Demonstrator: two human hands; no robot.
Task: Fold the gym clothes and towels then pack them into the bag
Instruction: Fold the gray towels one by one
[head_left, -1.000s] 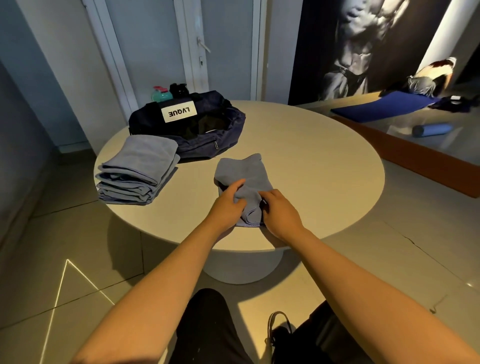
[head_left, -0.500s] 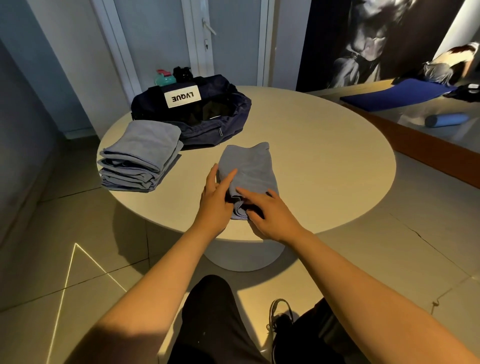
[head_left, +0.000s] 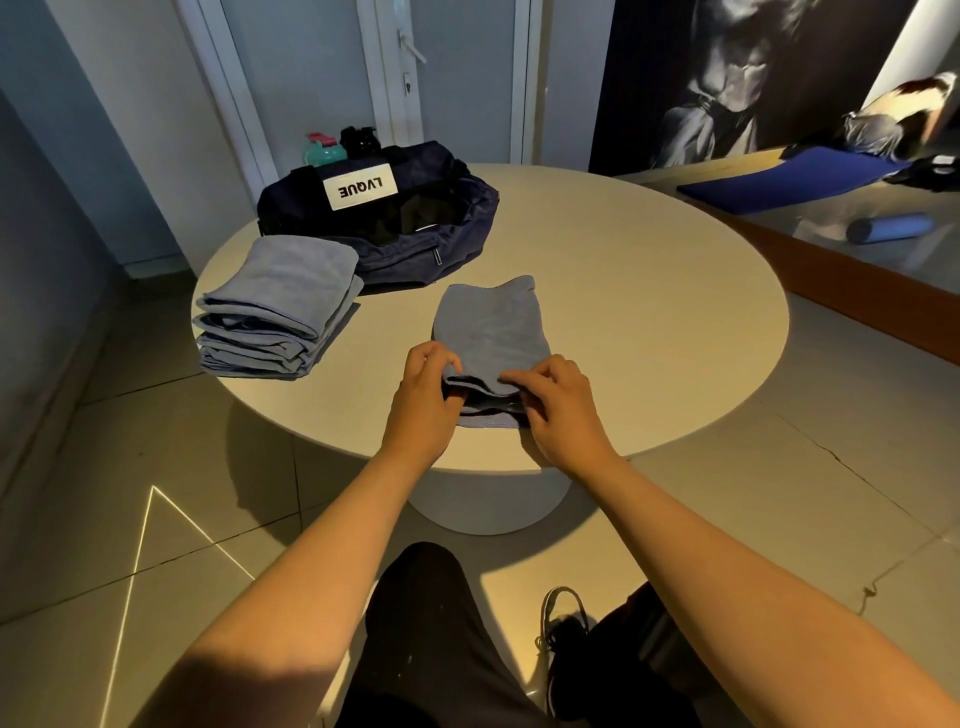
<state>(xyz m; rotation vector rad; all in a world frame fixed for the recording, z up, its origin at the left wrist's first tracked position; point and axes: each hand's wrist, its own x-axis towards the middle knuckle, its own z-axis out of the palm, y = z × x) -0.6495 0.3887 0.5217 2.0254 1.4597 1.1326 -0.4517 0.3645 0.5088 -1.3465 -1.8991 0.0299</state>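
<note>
Head-worn wide-angle view.
Faces forward and down over the round table (head_left: 649, 312) toward the bag (head_left: 400, 254), within arm's reach.

A blue-grey folded towel (head_left: 493, 332) lies flat near the front of a round table (head_left: 649, 312), its layered near edge pinched by the left hand (head_left: 421, 400) and the right hand (head_left: 561, 410). To its left, at the table's rim, sits a stack of folded towels (head_left: 275, 306) in the same colour, just beside a navy duffel bag (head_left: 395, 260) — unzipped and gaping, its white "LVQUE" label reading upside down.
</note>
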